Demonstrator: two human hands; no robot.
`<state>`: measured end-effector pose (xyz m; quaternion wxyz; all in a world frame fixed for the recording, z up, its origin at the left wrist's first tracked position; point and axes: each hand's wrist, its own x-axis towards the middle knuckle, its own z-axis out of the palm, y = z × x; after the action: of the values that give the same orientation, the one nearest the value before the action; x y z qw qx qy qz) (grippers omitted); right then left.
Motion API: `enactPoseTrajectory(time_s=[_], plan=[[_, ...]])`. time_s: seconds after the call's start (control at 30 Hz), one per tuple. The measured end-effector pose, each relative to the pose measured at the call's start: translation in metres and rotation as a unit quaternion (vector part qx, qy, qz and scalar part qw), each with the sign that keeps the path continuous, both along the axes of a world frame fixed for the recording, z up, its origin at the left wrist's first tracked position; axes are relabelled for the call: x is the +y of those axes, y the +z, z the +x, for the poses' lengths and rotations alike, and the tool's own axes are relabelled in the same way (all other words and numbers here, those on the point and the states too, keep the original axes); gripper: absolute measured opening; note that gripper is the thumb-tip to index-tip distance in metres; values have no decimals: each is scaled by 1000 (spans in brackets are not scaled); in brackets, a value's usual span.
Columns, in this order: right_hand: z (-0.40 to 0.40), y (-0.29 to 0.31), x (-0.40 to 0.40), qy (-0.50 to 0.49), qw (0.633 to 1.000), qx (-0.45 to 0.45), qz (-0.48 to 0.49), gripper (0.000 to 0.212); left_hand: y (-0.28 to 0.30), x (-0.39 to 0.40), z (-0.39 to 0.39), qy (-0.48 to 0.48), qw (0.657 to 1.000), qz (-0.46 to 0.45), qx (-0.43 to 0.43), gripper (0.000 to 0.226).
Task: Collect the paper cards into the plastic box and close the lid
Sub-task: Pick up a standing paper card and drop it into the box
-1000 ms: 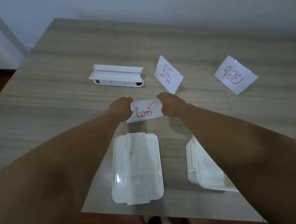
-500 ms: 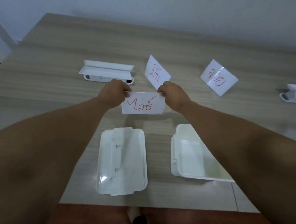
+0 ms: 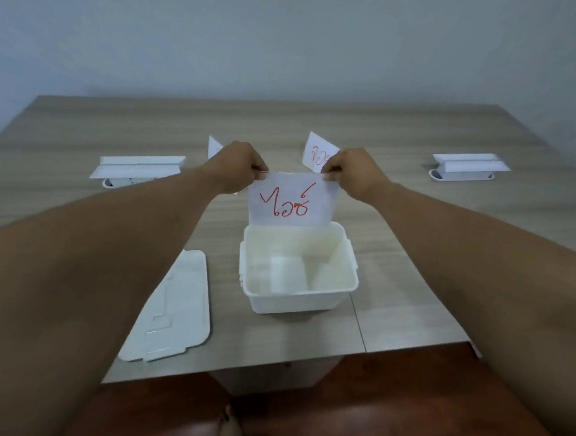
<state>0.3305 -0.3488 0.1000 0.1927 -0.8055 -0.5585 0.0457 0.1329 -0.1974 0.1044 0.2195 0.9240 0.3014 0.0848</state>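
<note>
A white paper card (image 3: 291, 199) with red writing hangs upright just above the far rim of the open white plastic box (image 3: 295, 299). My left hand (image 3: 236, 167) pinches its top left corner and my right hand (image 3: 349, 171) pinches its top right corner. The box stands near the table's front edge and holds no cards. Its white lid (image 3: 176, 312) lies flat on the table to the left of it. Two more white cards stand behind my hands: one (image 3: 214, 146) mostly hidden by my left hand, another (image 3: 317, 150) with red writing partly hidden by my right hand.
Two white socket blocks with raised flaps sit in the wooden table (image 3: 411, 276): one at the left (image 3: 136, 171), one at the far right (image 3: 467, 166). A grey wall stands behind the table. The table's front edge runs just below the box, with brown floor beneath.
Both hands have lifted the card off the table and carried it right, over the box's far rim. The view has swung right, so the box now sits in the middle.
</note>
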Motion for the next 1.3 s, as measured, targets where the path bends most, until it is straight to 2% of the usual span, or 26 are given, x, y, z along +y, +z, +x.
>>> enactPoseTrajectory(time_s=[0.23,0.4,0.53,0.7,0.83,0.93,1.03,1.17,1.3], plan=[[-4,-58,-67,-25,993,113,-23,15,-47,-68,-3,-10,998,8,69,23],[-11,-93,-81,11,991,116,-68,16,-83,-86,-13,1,993,-14,115,23],[-15,-119,-83,38,985,98,-134,16,-113,-91,-19,-35,983,-8,177,24],[-26,-137,-79,65,966,112,-224,20,-136,-90,-24,-92,961,-19,261,27],[-34,-143,-72,77,949,109,-286,15,-145,-84,-14,-138,938,-43,315,26],[-31,-139,-66,54,947,105,-300,27,-145,-69,0,-164,917,-85,353,23],[-19,-123,-55,-3,959,124,-253,37,-133,-43,18,-167,920,-125,333,24],[6,-91,-43,-89,974,137,-154,32,-112,-5,49,-147,959,-67,231,21],[34,-73,-55,-170,965,164,-111,32,-97,14,88,-154,967,-61,195,25]])
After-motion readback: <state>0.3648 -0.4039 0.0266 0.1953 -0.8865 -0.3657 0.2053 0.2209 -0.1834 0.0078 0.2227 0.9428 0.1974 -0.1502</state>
